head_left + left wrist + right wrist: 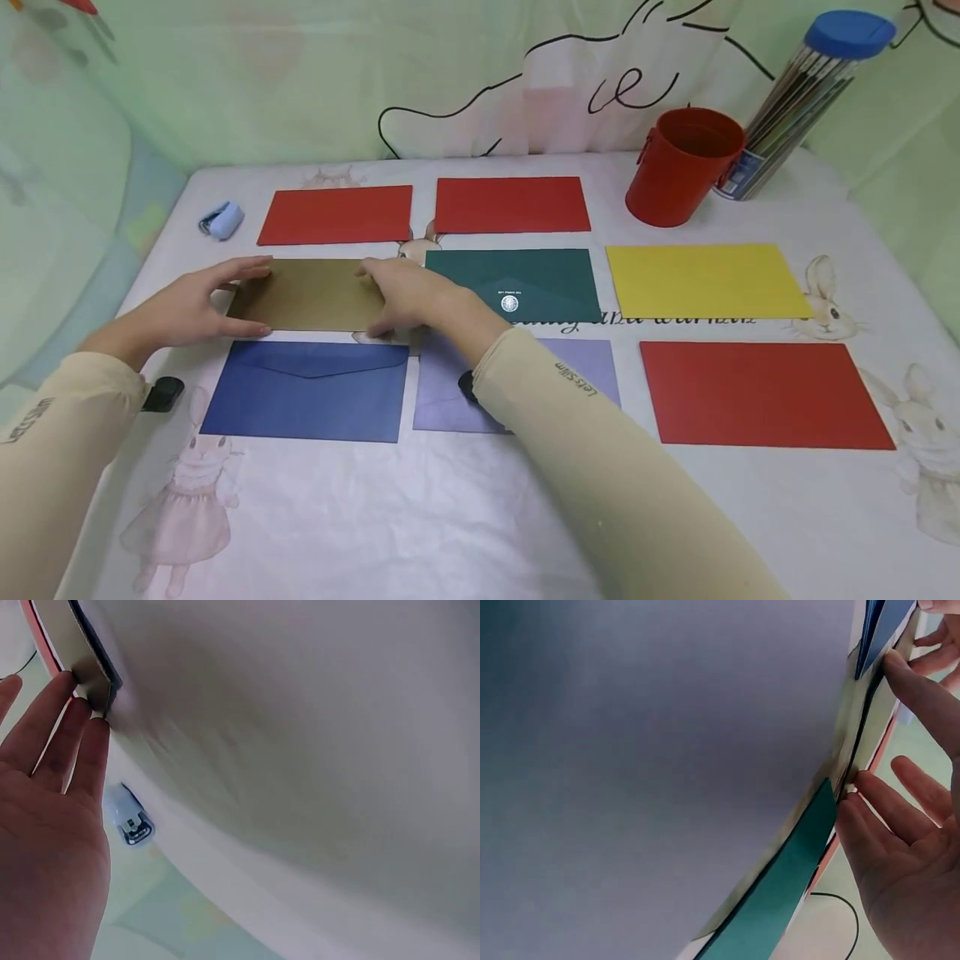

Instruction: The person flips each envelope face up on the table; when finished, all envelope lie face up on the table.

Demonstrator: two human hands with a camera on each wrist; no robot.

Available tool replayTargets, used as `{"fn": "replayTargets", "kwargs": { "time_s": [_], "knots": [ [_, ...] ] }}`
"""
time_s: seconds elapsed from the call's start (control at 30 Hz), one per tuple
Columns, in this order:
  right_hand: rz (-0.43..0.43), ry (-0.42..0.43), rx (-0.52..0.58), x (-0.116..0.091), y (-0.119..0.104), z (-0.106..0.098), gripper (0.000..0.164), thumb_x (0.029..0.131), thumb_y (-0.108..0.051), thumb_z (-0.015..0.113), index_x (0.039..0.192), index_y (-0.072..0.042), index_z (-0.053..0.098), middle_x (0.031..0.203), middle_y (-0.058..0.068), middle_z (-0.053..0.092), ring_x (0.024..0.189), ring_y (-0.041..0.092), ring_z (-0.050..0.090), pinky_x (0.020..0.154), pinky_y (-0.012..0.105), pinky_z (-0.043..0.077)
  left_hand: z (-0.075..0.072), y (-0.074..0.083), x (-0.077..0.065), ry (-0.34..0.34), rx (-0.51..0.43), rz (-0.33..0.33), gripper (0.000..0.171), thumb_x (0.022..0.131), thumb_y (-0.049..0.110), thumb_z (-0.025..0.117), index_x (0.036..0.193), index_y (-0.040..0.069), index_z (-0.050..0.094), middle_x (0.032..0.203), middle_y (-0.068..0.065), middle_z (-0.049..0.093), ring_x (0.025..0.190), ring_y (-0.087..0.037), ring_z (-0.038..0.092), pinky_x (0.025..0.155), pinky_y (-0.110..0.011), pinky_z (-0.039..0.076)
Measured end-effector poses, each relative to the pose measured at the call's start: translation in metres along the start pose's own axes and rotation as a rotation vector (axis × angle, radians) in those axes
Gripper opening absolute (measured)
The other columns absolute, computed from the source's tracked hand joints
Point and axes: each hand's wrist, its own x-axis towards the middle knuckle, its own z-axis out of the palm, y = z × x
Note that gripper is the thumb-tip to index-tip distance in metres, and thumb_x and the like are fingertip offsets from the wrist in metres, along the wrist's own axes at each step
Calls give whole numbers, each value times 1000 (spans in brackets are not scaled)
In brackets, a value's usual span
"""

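A gold-brown envelope (315,296) lies flat on the table between both hands. My left hand (187,300) touches its left end, fingers at the far corner and thumb at the near one. In the left wrist view, the fingers of that hand (56,802) stretch straight to the envelope's edge. At the right end, my right hand (412,292) spans the short side with thumb and fingers apart. A blue envelope (307,396) lies nearer, a dark green one (525,275) to the right, and a light purple one (442,400) partly under the right forearm.
Two red envelopes (333,215) lie at the back, another red one (765,396) at the near right, below a yellow envelope (708,282). A red bucket (678,171) and a blue-lidded clear tube of sticks (795,108) stand back right. A small light-blue object (222,221) sits back left.
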Motion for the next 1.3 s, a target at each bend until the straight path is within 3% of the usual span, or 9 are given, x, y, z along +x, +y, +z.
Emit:
{"fn": "replayTargets", "kwargs": {
  "time_s": [0.17, 0.3, 0.47, 0.63, 0.8, 0.93, 1.0, 1.2, 1.3],
  "knots": [
    [-12, 1, 13, 0, 1, 0, 89, 82, -33, 86, 154, -14, 38, 148, 3, 49, 122, 14, 51, 100, 26, 43, 0, 0, 0, -4, 19, -11, 96, 77, 29, 89, 155, 7, 37, 152, -21, 41, 138, -43, 35, 109, -64, 27],
    [-41, 12, -16, -1, 3, 0, 84, 83, -33, 85, 152, -16, 41, 146, 3, 51, 125, 14, 50, 102, 27, 42, -1, 1, -2, -1, 58, -8, 96, 78, 34, 88, 157, 11, 37, 153, -20, 42, 141, -43, 34, 110, -65, 26],
    [-99, 11, -53, -2, 3, 0, 80, 86, -30, 83, 154, -19, 40, 150, 1, 48, 132, 13, 46, 107, 27, 38, -1, 1, -5, 7, 91, 64, 94, 81, 35, 86, 158, 18, 35, 151, -20, 45, 144, -42, 31, 110, -65, 26],
    [-128, 1, -36, -2, 4, 1, 84, 88, -28, 80, 158, -24, 33, 150, 1, 48, 131, 13, 47, 106, 27, 39, 1, -2, -12, 41, 88, 101, 87, 87, 31, 80, 160, 25, 31, 144, -18, 54, 139, -43, 38, 106, -67, 30],
    [-137, 35, -16, -4, 4, 0, 88, 89, -31, 78, 161, -26, 28, 135, 3, 59, 115, 10, 55, 92, 24, 45, 0, 0, -16, 60, 55, 101, 86, 94, 27, 73, 162, 30, 21, 140, -17, 58, 133, -47, 45, 103, -68, 32],
    [-146, 68, -2, -8, 2, -1, 88, 91, -28, 74, 162, -26, 21, 115, 3, 64, 84, 12, 57, 69, 24, 45, -3, 4, -16, 57, 40, 104, 84, 96, 25, 70, 162, 32, 19, 137, -16, 60, 127, -48, 52, 101, -68, 34],
    [-144, 79, -2, -10, 1, -2, 88, 93, -26, 70, 163, -27, 16, 115, 4, 65, 70, 14, 54, 61, 24, 43, -5, 6, -17, 64, 40, 116, 82, 97, 23, 70, 162, 32, 20, 134, -16, 63, 124, -47, 55, 99, -68, 35],
    [-149, 128, -47, -13, -2, -6, 85, 98, -22, 61, 163, -30, 7, 108, 1, 66, 61, 14, 51, 62, 24, 42, -11, 11, -19, 108, 45, 149, 79, 99, 19, 66, 161, 35, 20, 126, -12, 68, 120, -43, 59, 92, -59, 42],
    [-168, 173, -11, -14, -3, -8, 83, 99, -18, 58, 163, -31, 6, 101, 0, 68, 59, 14, 52, 61, 24, 42, -14, 13, -23, 161, 45, 122, 76, 102, 19, 62, 161, 38, 19, 122, -15, 69, 119, -42, 59, 87, -55, 43]
  ]
}}
